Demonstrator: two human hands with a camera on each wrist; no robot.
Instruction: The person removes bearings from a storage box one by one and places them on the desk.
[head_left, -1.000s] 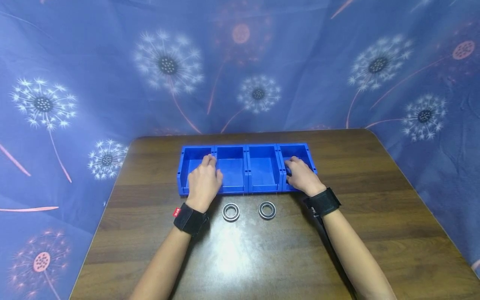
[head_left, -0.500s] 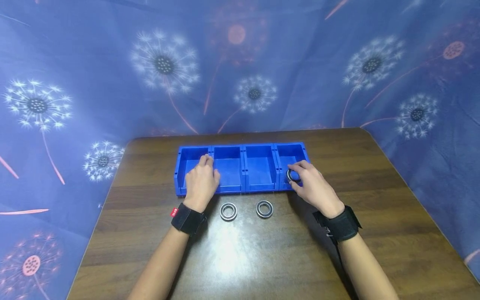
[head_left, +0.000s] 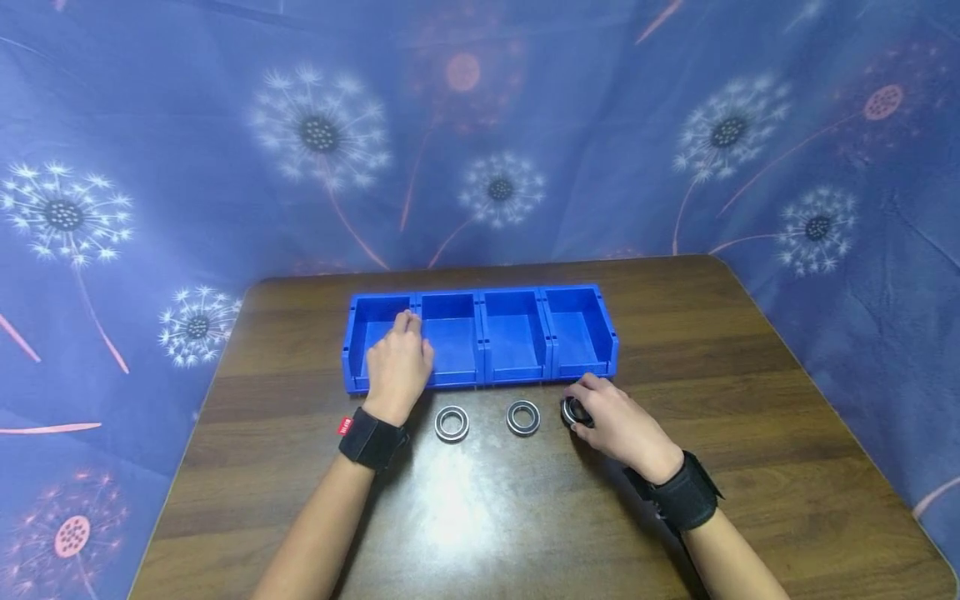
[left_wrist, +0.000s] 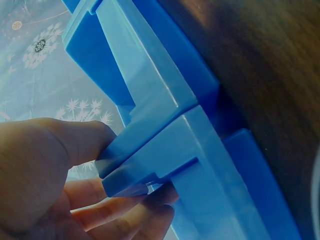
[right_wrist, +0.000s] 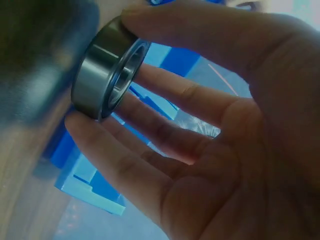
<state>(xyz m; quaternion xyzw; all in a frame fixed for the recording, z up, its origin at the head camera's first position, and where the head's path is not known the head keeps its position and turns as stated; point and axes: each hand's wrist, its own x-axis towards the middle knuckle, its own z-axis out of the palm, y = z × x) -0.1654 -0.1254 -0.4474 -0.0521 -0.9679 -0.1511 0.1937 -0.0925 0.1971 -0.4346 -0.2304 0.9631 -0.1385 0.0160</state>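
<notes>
A row of joined blue storage bins (head_left: pixel 517 333) stands across the table. My left hand (head_left: pixel 397 371) pinches the shared wall between the two leftmost bins; in the left wrist view the thumb (left_wrist: pixel 85 140) lies on one side of this wall (left_wrist: pixel 150 135) and the fingers on the other. In front of the rightmost bin, my right hand (head_left: pixel 626 425) holds a ball bearing (right_wrist: pixel 95 75) by its outer rim between thumb and index finger, low over the tabletop. Two more bearings lie flat in front of the bins, a left one (head_left: pixel 439 424) and a middle one (head_left: pixel 511 419).
The brown wooden table (head_left: pixel 495 558) carries everything, with a bright light reflection near its front. Behind it hangs a blue cloth (head_left: pixel 585 125) printed with dandelions. Black bands (head_left: pixel 372 439) circle both wrists.
My right hand has lifted a bearing out of the rightmost bin and brought it toward me, down beside the other two. My left hand keeps its place on the bins.
</notes>
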